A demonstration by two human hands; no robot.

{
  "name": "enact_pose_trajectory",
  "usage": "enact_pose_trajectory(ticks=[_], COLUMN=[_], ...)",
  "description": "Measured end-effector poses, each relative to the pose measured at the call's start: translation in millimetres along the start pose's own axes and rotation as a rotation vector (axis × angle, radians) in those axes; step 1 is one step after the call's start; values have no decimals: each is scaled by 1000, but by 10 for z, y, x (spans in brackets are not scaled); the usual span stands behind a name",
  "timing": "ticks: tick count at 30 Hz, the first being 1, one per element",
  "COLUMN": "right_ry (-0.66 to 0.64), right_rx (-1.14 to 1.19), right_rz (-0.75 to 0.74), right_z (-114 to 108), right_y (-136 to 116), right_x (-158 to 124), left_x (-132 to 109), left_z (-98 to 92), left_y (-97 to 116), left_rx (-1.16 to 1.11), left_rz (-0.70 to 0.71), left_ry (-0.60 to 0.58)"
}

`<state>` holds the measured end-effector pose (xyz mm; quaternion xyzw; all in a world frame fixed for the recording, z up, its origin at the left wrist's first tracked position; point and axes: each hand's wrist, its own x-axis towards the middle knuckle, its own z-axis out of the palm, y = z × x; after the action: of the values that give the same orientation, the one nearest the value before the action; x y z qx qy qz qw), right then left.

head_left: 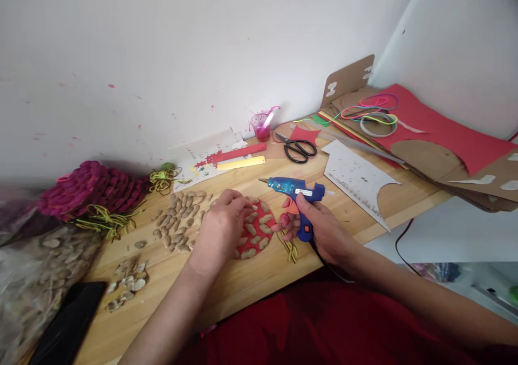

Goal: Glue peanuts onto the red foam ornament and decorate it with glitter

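Note:
My right hand (319, 222) grips a blue hot glue gun (287, 186) by its handle, and its nozzle points left above the table. Several unshelled peanuts (251, 228) sit spread over a round red piece (260, 209). Over the left side of that piece my left hand (222, 219) is closed, its fingertips pinched together at the upper peanuts. What the pinch holds, if anything, is hidden. Left of this hand lies a loose heap of peanuts (176, 219). Yellow-green cords (289, 249) stick out beneath the glue gun.
Black-handled scissors (299, 150), a cup of pink paint (261, 128) and paper strips (240, 163) lie toward the wall. Red sheets and cardboard (429, 160) fill the right. At left are purple peanut-covered pieces (93, 190), broken shells (129, 281), a plastic bag (36, 279) and a phone (68, 322).

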<state>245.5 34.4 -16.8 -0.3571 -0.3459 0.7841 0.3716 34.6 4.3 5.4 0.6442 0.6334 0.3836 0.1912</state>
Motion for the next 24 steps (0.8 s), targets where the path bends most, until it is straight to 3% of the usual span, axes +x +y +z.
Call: enact_pose_trajectory(ticks=[4,10,24], right_ry=[-18,-46,-29], right_rx=[67,102,-33], right_rz=[67,109,28], right_z=[28,57,62], right_y=[13,27,83], right_x=[48,88,97], left_x=[-2,-24,-27], left_z=[52,72,111], left_y=[-55,-145,-140], left_rx=[167,531,602], left_rz=[38,226,262], left_ry=[-34,-125,-129])
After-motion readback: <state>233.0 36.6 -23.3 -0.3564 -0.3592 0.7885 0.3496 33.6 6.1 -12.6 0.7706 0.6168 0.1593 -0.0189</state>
